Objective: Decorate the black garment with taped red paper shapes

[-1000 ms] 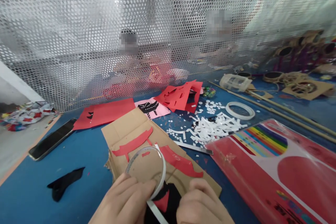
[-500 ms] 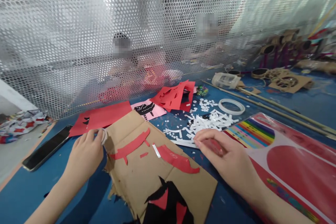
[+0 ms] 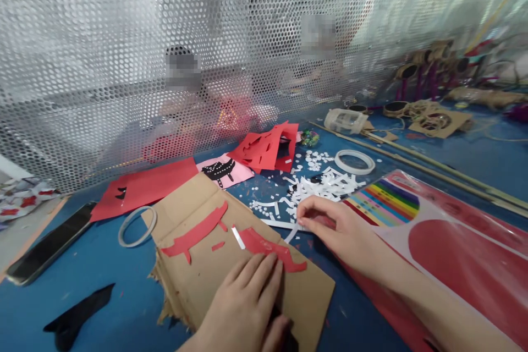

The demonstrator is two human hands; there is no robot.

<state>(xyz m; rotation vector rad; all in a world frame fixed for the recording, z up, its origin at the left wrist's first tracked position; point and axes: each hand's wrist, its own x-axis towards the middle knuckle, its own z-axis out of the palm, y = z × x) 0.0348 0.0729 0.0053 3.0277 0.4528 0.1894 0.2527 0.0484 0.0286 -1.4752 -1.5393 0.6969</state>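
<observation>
A brown cardboard sheet [image 3: 206, 280] with a torn left edge lies on the blue table. On it are a red paper cutout [image 3: 198, 232], another red cutout [image 3: 295, 261], a small red scrap and a short white strip [image 3: 238, 237]. My left hand [image 3: 245, 302] rests palm down with fingers spread on the cardboard, over the lower edge of the right red cutout, and covers most of a black paper shape. My right hand [image 3: 324, 220] pinches a thin whitish strip [image 3: 292, 232] just beyond the cardboard's right edge.
A tape roll [image 3: 137, 226], a phone [image 3: 51, 245] and a black cutout [image 3: 79, 316] lie left. Red paper [image 3: 144, 188], white scraps [image 3: 325, 186], another tape roll [image 3: 355, 162] and a coloured paper pack [image 3: 466, 258] lie around. People sit behind the perforated screen [image 3: 247, 22].
My left hand has let go of the tape roll, now on the table, and moved right onto the cardboard. A strip now shows at my right fingertips. The view has shifted slightly.
</observation>
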